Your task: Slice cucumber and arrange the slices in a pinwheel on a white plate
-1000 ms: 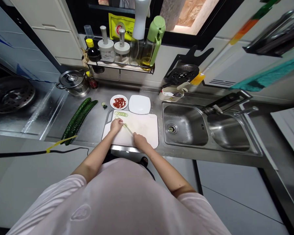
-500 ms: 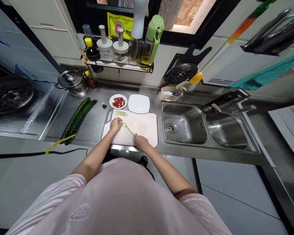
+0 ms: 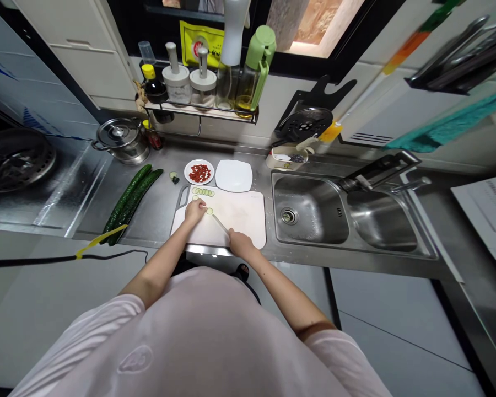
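Observation:
My right hand (image 3: 241,244) is closed around the handle of a knife (image 3: 221,224), its thin blade pointing up and left over the white cutting board (image 3: 246,220). Just beyond the tip lies a pale green cucumber slice (image 3: 209,211). My left hand (image 3: 195,212) rests on the board beside that slice with fingers pinched together; anything between them is too small to make out. Above it is another slice (image 3: 195,197), close to the fingers. An overlapping row of cucumber slices (image 3: 203,192) runs along the board's far edge.
Behind the board stand a plate of chopped red pieces (image 3: 199,172) and a white square plate (image 3: 233,175). Whole cucumbers (image 3: 133,201) lie to the left, near a steel pot (image 3: 122,140). A double sink (image 3: 312,209) is at the right, and a bottle shelf (image 3: 202,112) hangs above.
The knife and my right hand have drawn back slightly to the right, so the tip now sits apart from the slice. My left hand has hardly moved.

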Action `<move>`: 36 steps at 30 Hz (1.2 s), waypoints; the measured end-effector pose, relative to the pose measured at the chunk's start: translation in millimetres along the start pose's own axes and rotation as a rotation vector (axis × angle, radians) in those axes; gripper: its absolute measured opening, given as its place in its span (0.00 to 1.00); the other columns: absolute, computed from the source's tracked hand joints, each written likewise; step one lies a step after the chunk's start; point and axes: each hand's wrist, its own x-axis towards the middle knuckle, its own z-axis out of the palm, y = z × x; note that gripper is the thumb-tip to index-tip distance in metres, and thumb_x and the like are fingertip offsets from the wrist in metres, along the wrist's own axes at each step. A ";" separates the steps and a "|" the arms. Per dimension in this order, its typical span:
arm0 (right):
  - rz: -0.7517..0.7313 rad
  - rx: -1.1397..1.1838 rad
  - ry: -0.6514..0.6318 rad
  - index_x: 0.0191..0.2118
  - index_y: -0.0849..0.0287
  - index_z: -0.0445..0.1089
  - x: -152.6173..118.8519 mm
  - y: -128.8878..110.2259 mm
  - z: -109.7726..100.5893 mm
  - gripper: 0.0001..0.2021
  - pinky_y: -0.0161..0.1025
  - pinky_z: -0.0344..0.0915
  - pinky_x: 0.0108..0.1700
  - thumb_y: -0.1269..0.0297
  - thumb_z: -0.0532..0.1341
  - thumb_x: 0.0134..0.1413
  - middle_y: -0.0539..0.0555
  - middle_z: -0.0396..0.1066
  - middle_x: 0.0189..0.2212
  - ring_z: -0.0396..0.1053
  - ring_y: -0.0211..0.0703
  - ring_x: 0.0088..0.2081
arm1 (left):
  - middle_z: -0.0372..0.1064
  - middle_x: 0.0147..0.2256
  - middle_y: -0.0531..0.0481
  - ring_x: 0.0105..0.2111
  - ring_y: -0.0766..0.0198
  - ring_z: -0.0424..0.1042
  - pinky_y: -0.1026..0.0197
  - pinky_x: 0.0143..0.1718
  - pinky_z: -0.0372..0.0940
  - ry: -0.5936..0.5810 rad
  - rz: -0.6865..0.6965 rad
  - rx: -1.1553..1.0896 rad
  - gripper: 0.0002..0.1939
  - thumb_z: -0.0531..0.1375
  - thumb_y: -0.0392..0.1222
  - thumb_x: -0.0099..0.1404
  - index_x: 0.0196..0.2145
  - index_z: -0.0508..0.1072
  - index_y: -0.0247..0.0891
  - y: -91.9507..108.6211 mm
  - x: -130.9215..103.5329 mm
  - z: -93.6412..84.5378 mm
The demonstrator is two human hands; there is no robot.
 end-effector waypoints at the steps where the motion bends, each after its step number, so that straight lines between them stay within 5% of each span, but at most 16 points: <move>1: 0.001 0.002 0.000 0.48 0.62 0.58 -0.1 0.3 0.5 0.13 0.39 0.62 0.36 0.76 0.50 0.56 0.62 0.71 0.39 0.71 0.49 0.40 | 0.70 0.31 0.51 0.33 0.63 0.68 0.63 0.36 0.60 0.000 -0.004 0.002 0.08 0.61 0.39 0.55 0.35 0.73 0.40 0.3 -0.3 0.0; 12: 0.058 0.177 0.088 0.48 0.60 0.58 -5.0 15.5 3.3 0.11 0.36 0.59 0.35 0.68 0.48 0.60 0.60 0.71 0.39 0.70 0.48 0.39 | 0.68 0.38 0.46 0.36 0.62 0.68 0.61 0.43 0.61 0.082 0.071 -0.044 0.13 0.55 0.40 0.61 0.43 0.73 0.39 -0.4 -20.2 5.8; 19: 0.154 0.468 0.228 0.58 0.63 0.49 -11.3 34.4 -0.5 0.22 0.33 0.59 0.38 0.68 0.49 0.59 0.59 0.72 0.40 0.70 0.43 0.40 | 0.64 0.41 0.43 0.46 0.54 0.64 0.56 0.52 0.58 0.087 0.141 0.070 0.16 0.55 0.45 0.62 0.46 0.73 0.41 7.5 -33.9 8.4; 28: 0.177 0.511 0.212 0.63 0.57 0.43 -22.7 38.9 -2.1 0.26 0.34 0.60 0.40 0.61 0.48 0.62 0.55 0.73 0.40 0.71 0.43 0.39 | 0.66 0.38 0.44 0.43 0.55 0.64 0.56 0.48 0.59 0.102 0.154 0.033 0.08 0.58 0.39 0.59 0.37 0.73 0.41 6.6 -28.0 10.5; 36: 0.119 0.398 0.168 0.65 0.58 0.35 -32.2 30.5 -14.7 0.33 0.36 0.59 0.41 0.62 0.51 0.59 0.61 0.69 0.46 0.68 0.50 0.46 | 0.70 0.29 0.53 0.30 0.66 0.68 0.65 0.34 0.61 0.011 -0.035 -0.143 0.05 0.59 0.42 0.57 0.32 0.70 0.40 8.1 -19.8 6.1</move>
